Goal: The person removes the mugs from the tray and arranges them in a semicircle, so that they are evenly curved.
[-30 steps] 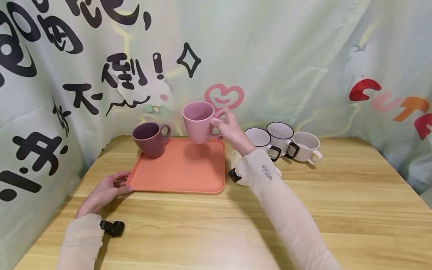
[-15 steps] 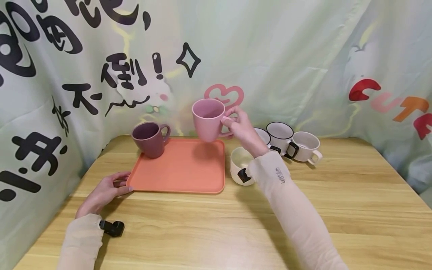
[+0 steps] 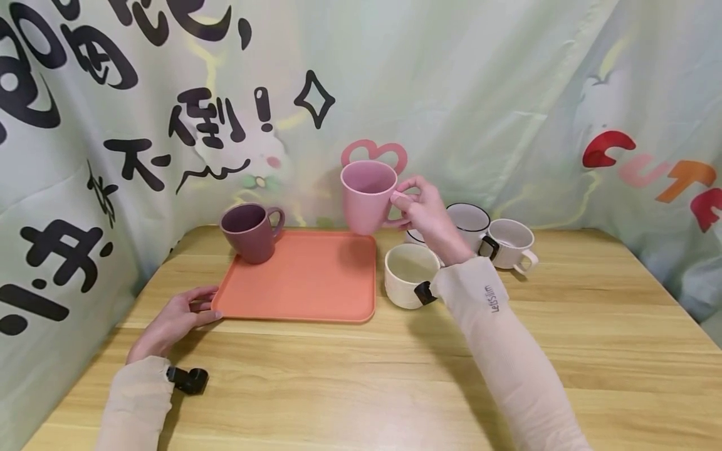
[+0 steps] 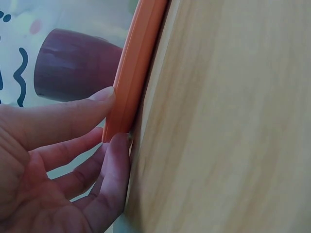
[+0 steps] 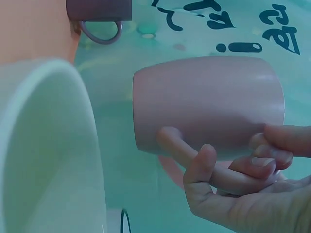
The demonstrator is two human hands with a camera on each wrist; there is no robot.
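Observation:
My right hand [image 3: 425, 203] pinches the handle of a pink mug [image 3: 366, 200], holding it upright in the air over the back right corner of an orange tray [image 3: 310, 282]. The right wrist view shows the pink mug [image 5: 209, 102] sideways, with fingers along its handle side. At the tray's front left corner, my left hand [image 3: 183, 316] holds the edge; the left wrist view has the thumb and fingertips [image 4: 119, 141] on either side of that corner. A dark purple mug [image 3: 252, 235] stands on the tray's back left part, its handle to the right.
Right of the tray stands a cream mug [image 3: 406, 282], below my right wrist. Behind it are a white mug with a dark rim [image 3: 469, 222], another partly hidden by my hand, and a plain white mug [image 3: 512, 247]. A printed curtain [image 3: 479, 94] hangs behind the table.
My right hand has moved right with the pink mug, from over the tray's middle to its right end. The cream mug is now more exposed. My left hand, the tray and purple mug stay put.

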